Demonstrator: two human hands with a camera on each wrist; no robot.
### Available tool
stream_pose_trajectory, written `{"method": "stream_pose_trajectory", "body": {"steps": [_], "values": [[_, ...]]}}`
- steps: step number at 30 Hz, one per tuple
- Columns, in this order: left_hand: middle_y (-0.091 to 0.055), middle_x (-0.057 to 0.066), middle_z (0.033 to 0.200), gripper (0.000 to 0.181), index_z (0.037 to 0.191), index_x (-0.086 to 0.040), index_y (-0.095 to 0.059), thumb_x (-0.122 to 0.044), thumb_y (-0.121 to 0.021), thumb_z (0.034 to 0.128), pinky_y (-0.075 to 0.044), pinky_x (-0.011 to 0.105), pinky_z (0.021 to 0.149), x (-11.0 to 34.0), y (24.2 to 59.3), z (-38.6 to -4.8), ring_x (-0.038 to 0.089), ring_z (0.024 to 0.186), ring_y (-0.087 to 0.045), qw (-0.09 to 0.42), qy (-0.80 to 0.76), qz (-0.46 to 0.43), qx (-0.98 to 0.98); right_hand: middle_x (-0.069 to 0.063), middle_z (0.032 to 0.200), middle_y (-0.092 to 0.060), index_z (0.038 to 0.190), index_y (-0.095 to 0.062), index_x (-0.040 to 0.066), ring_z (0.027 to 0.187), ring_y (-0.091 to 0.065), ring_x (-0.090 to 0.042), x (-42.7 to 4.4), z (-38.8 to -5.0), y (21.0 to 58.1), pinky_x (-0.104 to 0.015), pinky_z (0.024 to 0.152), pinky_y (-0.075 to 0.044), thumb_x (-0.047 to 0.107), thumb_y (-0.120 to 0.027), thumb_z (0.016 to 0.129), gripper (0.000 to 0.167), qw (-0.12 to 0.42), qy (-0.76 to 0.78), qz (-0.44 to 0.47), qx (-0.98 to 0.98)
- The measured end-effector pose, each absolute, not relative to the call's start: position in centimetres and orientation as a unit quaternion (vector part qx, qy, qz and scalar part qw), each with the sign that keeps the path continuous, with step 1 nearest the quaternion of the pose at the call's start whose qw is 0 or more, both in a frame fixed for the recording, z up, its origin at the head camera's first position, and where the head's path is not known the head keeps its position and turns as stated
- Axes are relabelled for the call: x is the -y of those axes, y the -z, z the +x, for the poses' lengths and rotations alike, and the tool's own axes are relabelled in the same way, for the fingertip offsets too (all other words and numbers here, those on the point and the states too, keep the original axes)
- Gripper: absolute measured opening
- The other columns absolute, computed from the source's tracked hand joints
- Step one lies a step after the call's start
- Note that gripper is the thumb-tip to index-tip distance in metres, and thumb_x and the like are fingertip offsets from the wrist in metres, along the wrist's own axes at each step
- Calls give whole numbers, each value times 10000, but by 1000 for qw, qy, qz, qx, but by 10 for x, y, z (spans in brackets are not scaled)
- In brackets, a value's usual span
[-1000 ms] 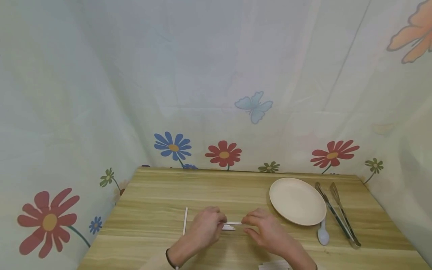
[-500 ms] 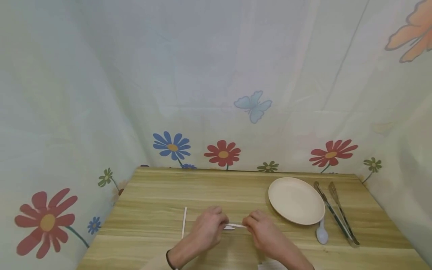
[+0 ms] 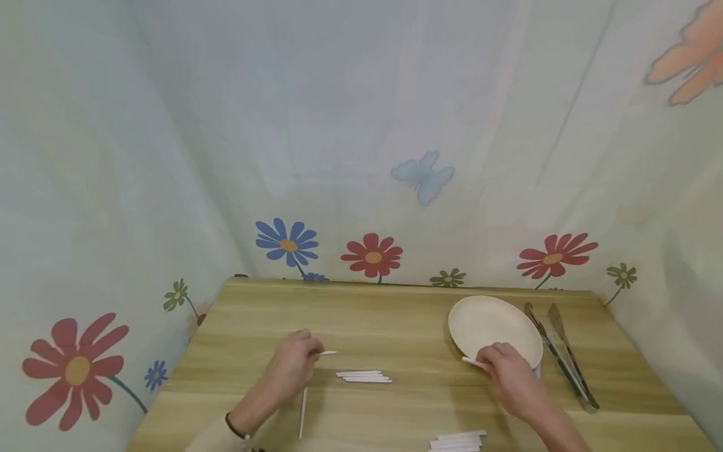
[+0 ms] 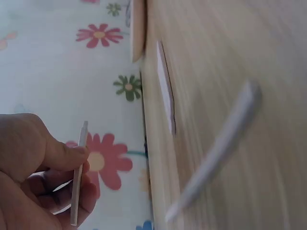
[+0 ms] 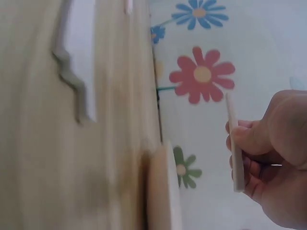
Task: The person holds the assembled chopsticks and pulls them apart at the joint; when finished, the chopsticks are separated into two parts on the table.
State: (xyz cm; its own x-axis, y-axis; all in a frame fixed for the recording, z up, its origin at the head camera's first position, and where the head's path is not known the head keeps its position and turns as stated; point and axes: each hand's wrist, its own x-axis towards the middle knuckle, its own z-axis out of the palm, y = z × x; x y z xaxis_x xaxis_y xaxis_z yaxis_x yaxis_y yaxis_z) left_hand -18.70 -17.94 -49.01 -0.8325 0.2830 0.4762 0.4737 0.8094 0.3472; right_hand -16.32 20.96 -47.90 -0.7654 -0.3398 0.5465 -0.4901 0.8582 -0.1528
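Observation:
In the head view my left hand [image 3: 290, 364] is at the left of the table, pinching a short white stick [image 3: 329, 353]. The left wrist view shows this stick [image 4: 76, 187] between thumb and fingers. Over the near edge of the plate [image 3: 490, 320], my right hand [image 3: 511, 383] pinches another short white stick [image 3: 473, 361], also visible as a pale stick [image 5: 235, 153] in the right wrist view. A small row of white sticks [image 3: 364, 376] lies between the hands. One longer thin white stick [image 3: 302, 414] lies below my left hand, partly hidden by it.
More white sticks [image 3: 456, 442] lie at the table's front edge. Metal tongs [image 3: 565, 358] rest at the right of the plate. A spoon is mostly hidden behind my right hand. A flowered curtain [image 3: 339, 157] surrounds the wooden table [image 3: 316, 314].
Half a second ago both hands held one white stick between them. They have since parted, left hand leftward and right hand rightward to the plate, each with a short stick.

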Motion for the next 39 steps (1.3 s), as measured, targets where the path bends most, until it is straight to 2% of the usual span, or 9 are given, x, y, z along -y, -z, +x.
{"method": "stream_pose_trajectory", "body": {"steps": [4,8,18,19,32,39], "values": [[-566,-61,758,111,869,-85,-741,-22,-745,778,-468,192,628,170,490,-190,64,708,-511,170,248,-229,926,106,817,-579,859,-640,156,768,-528,-67,-202,-162,485,-245,638,-471,-85,-746,723,296,271,-187,288,899],[-564,-70,734,101,828,-115,-746,-46,-775,760,-447,200,627,161,490,-191,60,706,-489,189,236,-229,925,134,810,-577,842,-639,173,765,-509,-32,-193,-159,488,-226,634,-457,-103,-759,688,339,281,-205,299,889],[-652,-46,756,112,807,-121,-752,-48,-790,732,-509,277,727,152,492,-196,84,727,-563,186,229,-265,918,127,824,-602,866,-655,189,780,-531,-38,-191,-160,486,-218,650,-465,-50,-758,740,289,261,-227,309,886],[-659,-44,759,111,806,-122,-753,-46,-789,733,-499,260,696,151,492,-196,89,728,-568,184,232,-265,918,129,822,-602,864,-656,190,778,-533,-39,-191,-160,486,-219,649,-465,-48,-760,739,288,261,-228,310,886],[-671,-36,773,107,838,-112,-756,-43,-763,756,-484,204,648,145,496,-200,62,708,-563,140,243,-266,922,136,824,-613,854,-658,188,765,-548,-23,-190,-156,488,-197,639,-467,-65,-780,708,316,264,-232,319,880],[-706,2,803,116,840,-88,-752,2,-741,768,-527,210,657,140,495,-202,104,737,-631,138,260,-270,917,123,828,-628,853,-657,175,749,-553,-2,-191,-154,489,-174,620,-461,-58,-784,702,306,253,-241,323,880]]}}
